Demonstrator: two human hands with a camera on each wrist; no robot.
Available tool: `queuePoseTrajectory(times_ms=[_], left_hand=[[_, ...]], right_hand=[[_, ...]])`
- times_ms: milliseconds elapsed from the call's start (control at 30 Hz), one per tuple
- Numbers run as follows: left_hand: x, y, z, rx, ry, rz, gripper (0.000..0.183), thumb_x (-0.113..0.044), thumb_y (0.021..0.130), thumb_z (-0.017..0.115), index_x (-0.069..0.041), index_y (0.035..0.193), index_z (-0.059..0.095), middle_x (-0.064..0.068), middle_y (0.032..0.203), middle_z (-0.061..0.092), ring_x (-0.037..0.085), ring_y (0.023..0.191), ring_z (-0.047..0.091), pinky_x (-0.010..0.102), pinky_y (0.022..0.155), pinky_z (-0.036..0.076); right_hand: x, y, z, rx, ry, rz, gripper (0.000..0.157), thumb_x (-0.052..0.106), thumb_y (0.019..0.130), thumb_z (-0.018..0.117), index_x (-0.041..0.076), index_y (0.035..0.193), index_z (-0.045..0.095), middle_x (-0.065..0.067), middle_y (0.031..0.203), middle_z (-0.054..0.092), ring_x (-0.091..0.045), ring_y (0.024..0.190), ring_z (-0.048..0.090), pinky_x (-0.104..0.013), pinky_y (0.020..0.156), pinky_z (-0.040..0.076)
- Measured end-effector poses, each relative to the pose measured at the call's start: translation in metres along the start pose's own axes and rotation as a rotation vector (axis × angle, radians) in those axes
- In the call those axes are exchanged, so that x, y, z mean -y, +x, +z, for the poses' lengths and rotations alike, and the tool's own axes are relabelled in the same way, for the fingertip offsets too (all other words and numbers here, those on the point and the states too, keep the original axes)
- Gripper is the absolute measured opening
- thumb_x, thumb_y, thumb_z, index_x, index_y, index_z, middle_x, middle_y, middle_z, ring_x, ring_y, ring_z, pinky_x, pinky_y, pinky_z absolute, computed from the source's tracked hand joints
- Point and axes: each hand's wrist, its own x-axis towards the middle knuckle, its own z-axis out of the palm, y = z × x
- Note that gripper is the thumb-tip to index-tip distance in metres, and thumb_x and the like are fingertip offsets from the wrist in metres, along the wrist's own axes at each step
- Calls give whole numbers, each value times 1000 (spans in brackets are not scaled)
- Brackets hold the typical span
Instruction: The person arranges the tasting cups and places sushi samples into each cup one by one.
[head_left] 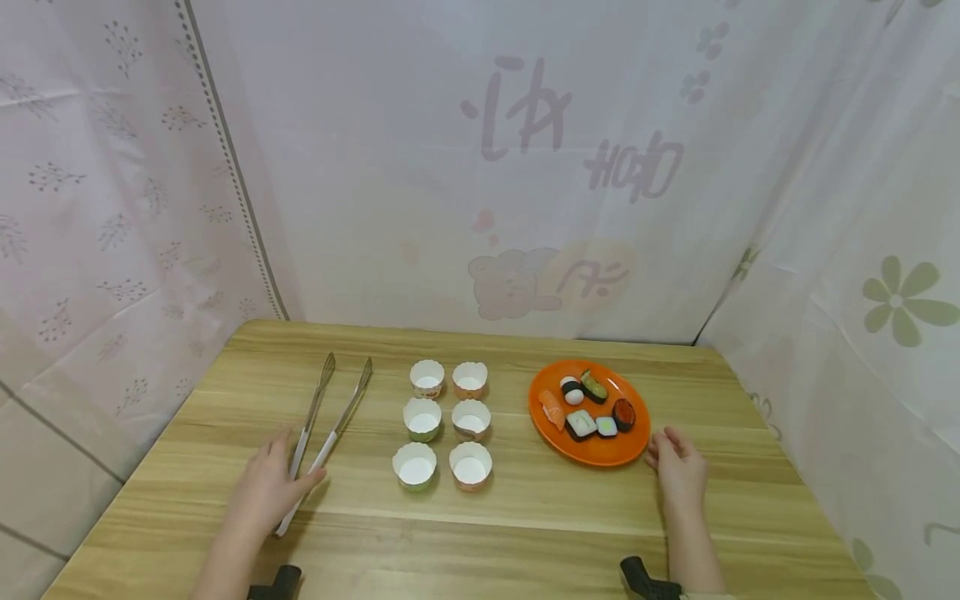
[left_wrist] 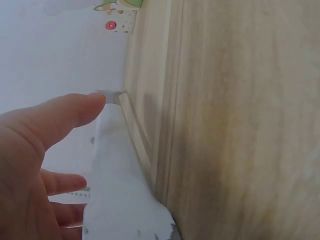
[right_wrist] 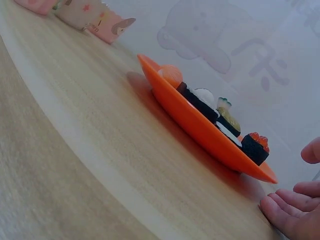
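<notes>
A pair of metal tongs [head_left: 327, 446] with pale handles lies spread on the left of the table. Over its handles is my left hand [head_left: 266, 492], thumb stretched across the nearer arm and fingers beside the farther one. In the left wrist view, the thumb [left_wrist: 75, 112] overlaps the end of a white handle [left_wrist: 120, 175], with the fingers apart from it on the far side. My right hand [head_left: 681, 471] rests at the right rim of an orange plate [head_left: 588, 452], fingers loosely bent and holding nothing. Several sushi pieces [head_left: 581, 425] sit on that plate.
Between the tongs and the plate, several paper baking cups [head_left: 415, 464] stand in two columns. The wooden table [head_left: 450, 558] ends at a hanging printed cloth [head_left: 390, 167] behind, with more cloth along both sides.
</notes>
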Motion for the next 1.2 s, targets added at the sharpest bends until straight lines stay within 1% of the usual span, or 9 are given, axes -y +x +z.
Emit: queuePoseTrajectory(times_ms=[200, 400, 600, 733, 833, 933, 1067, 1133, 1200], left_hand=[[2, 0, 2, 17, 7, -12, 93, -53, 76, 63, 10, 134, 26, 36, 128, 32, 53, 112, 33, 62, 86, 30], [6, 0, 7, 41, -5, -39, 91, -51, 76, 64, 6, 136, 26, 35, 127, 33, 50, 113, 35, 62, 84, 32], [5, 1, 7, 87, -18, -69, 93, -51, 77, 62, 7, 137, 22, 37, 128, 30, 52, 112, 34, 63, 82, 33], [3, 2, 7, 106, -20, -65, 90, -47, 79, 63, 9, 136, 21, 36, 127, 33, 50, 111, 38, 61, 82, 35], [4, 4, 7, 108, -15, -55, 87, -44, 79, 64, 11, 134, 24, 33, 121, 43, 44, 104, 48, 56, 78, 40], [4, 6, 8, 113, -20, -61, 82, -42, 79, 65, 13, 129, 30, 26, 104, 54, 33, 88, 55, 48, 69, 45], [5, 8, 8, 139, -51, -87, 65, -40, 78, 67, 8, 114, 44, 10, 81, 53, 21, 68, 51, 36, 54, 44], [5, 9, 7, 156, -56, -92, 58, -40, 78, 67, 6, 107, 47, 6, 73, 49, 19, 62, 48, 32, 50, 41], [5, 10, 6, 164, -42, -78, 60, -41, 78, 67, 9, 107, 47, 5, 72, 50, 19, 60, 48, 32, 48, 41]], right_hand=[[-2, -1, 0, 50, -21, 33, 50, 19, 93, 46, -6, 134, 34, -26, 120, 45, -9, 81, 58, -22, 73, 49], [-1, -3, 1, 94, -37, 37, 51, 23, 94, 45, -8, 133, 34, -29, 120, 44, -9, 79, 58, -22, 71, 49], [-2, -2, 3, 131, -32, 68, 50, 21, 93, 45, -10, 132, 34, -24, 117, 43, -10, 73, 57, -24, 68, 50], [-2, -1, 3, 144, -43, 74, 50, 19, 93, 45, -11, 132, 33, -23, 115, 43, -9, 70, 56, -24, 67, 51], [-1, -1, 3, 158, -51, 86, 49, 17, 93, 44, -11, 132, 32, -23, 112, 44, -10, 69, 56, -24, 67, 51], [-1, -1, 3, 179, -65, 97, 47, 14, 93, 43, -12, 131, 32, -21, 103, 47, -11, 67, 56, -26, 66, 51], [-2, 0, 2, 202, -77, 105, 44, 11, 93, 42, -13, 130, 34, -18, 95, 51, -10, 66, 57, -26, 65, 51], [-2, 0, 2, 207, -75, 103, 44, 10, 93, 42, -14, 129, 34, -18, 94, 51, -10, 66, 57, -26, 65, 51], [-3, 1, 2, 210, -73, 99, 44, 8, 93, 43, -14, 130, 33, -18, 95, 52, -10, 66, 57, -26, 65, 51]])
